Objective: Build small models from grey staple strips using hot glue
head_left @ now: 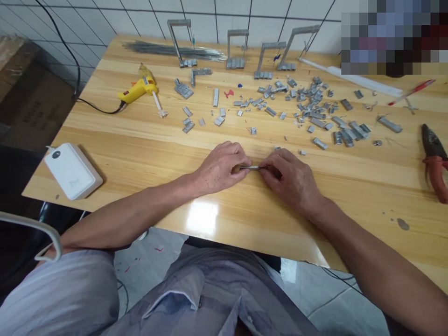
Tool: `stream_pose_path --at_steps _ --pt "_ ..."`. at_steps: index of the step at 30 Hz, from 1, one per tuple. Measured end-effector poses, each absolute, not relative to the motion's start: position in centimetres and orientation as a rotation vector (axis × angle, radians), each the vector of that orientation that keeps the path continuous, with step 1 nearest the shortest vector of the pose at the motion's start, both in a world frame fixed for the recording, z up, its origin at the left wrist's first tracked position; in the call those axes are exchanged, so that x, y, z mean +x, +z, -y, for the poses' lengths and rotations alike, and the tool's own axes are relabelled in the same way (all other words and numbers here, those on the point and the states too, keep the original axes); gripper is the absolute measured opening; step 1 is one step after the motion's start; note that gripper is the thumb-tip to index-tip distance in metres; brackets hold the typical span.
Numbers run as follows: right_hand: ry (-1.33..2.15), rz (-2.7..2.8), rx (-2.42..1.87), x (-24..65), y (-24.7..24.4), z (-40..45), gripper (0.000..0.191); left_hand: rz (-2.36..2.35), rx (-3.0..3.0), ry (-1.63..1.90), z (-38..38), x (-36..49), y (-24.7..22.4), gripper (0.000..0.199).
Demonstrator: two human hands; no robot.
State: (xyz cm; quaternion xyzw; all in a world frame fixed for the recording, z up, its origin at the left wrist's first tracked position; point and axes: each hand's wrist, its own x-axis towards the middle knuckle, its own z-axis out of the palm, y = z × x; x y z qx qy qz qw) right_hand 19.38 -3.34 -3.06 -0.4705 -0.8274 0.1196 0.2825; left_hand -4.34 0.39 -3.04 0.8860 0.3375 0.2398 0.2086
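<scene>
Between my two hands, just above the wooden table [147, 161], is a thin grey metal strip [252, 167]. The fingertips of my left hand [226, 164] pinch its left end. My right hand [292, 177] pinches the other end, where a small dark tip shows; finer detail there is too small to make out. Just beyond the fingers lie small grey metal pieces, one of them a short bit [303, 152] near my right hand. A larger heap of cut metal pieces [311, 100] spreads farther back on the right.
A yellow glue gun [140, 88] lies at the back left, with a white power bank [73, 171] nearer. Several bent metal stands [236, 49] line the wall beside a bundle of thin rods [157, 49]. At right are red-handled pliers [436, 163] and a red pen [413, 92].
</scene>
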Motion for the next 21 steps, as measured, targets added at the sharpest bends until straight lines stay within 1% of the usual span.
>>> stream_pose_path --at_steps 6,16,21 --pt "0.282 2.222 -1.199 19.46 -3.3 3.34 0.013 -0.887 2.436 0.765 -0.25 -4.51 -3.12 0.01" --pt "0.237 2.219 -1.156 19.34 -3.33 3.32 0.013 -0.887 2.43 0.753 -0.23 -4.51 -3.2 0.01" --pt "0.269 2.234 -1.178 19.29 -3.43 3.22 0.013 -0.866 2.46 0.729 -0.44 -4.59 -3.42 0.012"
